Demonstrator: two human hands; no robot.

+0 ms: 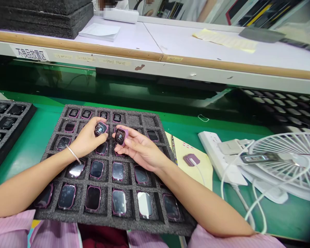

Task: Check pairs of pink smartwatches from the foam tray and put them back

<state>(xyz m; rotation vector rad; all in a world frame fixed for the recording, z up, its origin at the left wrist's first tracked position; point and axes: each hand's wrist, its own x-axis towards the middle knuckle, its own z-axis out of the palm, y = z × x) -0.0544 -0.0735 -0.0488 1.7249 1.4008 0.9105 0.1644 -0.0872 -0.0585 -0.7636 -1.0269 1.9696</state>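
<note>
A black foam tray (54, 136) with a grid of pockets lies in front of me, and most pockets hold a purple-rimmed smartwatch body. My left hand (86, 139), a thin bangle on its wrist, pinches one watch body (100, 128) above the tray's upper middle. My right hand (136, 148) grips a second purple watch body (120, 135) right beside the first. The two watches sit almost side by side, screens up and tilted toward me. Two pockets in the tray's far right corner are bare.
Another foam tray (5, 120) of watch bodies lies at the left. To the right are a yellow paper (188, 151) with a purple charger puck (190, 159), a white power strip (217, 155), cables and a white fan (286, 162). A raised shelf (155, 65) spans the back.
</note>
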